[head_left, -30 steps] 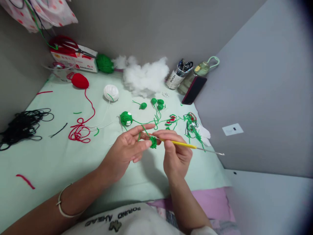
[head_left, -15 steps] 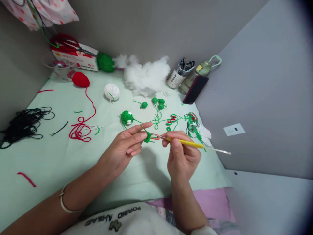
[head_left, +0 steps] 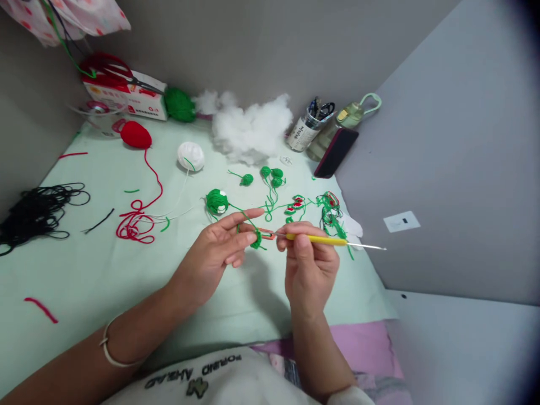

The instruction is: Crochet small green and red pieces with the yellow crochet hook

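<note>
Presently, the left hand [head_left: 208, 253] pinches a partly worked, seemingly unfinished green crochet piece [head_left: 256, 241]; the right hand [head_left: 312, 273] grips a yellow-handled metal hook [head_left: 329, 241].

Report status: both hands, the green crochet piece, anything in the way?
Left hand pinches green crochet piece. Right hand grips yellow-handled hook. Orange loop between hands, close to hook's inner end.

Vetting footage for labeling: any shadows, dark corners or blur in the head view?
Head view: soft shadow on the pale cloth between left hand and right hand; upper right corner dark; yellow hook clearly outlined; green piece too small for stitch detail.
</note>
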`<act>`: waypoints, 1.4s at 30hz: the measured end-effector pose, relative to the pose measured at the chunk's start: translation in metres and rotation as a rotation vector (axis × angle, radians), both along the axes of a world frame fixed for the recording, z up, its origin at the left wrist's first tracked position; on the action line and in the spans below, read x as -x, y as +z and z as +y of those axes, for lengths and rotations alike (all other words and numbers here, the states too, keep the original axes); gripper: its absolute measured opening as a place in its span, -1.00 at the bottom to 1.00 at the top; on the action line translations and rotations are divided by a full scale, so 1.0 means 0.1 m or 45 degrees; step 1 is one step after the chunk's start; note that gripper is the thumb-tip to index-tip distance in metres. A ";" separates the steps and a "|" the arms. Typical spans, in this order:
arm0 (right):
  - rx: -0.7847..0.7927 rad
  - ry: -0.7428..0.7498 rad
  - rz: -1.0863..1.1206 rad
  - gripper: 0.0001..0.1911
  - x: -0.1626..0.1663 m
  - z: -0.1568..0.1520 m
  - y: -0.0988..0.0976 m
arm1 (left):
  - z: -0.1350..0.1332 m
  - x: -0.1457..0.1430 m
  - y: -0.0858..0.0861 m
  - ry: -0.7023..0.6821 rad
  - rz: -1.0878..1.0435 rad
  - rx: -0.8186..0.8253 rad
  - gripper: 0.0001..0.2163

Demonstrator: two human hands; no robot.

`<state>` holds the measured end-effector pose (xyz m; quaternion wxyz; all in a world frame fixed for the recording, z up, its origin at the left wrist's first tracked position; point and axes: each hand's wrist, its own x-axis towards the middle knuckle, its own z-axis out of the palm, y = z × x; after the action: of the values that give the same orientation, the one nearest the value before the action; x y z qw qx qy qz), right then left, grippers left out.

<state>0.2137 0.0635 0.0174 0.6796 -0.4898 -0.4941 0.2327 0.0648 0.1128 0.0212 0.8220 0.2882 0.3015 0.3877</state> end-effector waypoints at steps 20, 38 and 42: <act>-0.182 -0.070 -0.567 -0.77 0.02 -0.05 -0.04 | -0.01 0.01 0.02 -0.217 -0.044 0.123 -0.59; -0.121 0.104 0.030 -0.83 -0.01 -0.03 0.04 | -0.03 0.02 -0.03 -0.053 0.101 -0.104 -0.81; -0.113 0.099 0.022 -0.83 -0.02 -0.04 0.03 | -0.03 0.02 -0.03 -0.057 0.120 -0.136 -0.81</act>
<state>0.2160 0.0599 0.0209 0.6951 -0.4376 -0.5169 0.2411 0.0631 0.1095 0.0180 0.7989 0.3563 0.3122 0.3706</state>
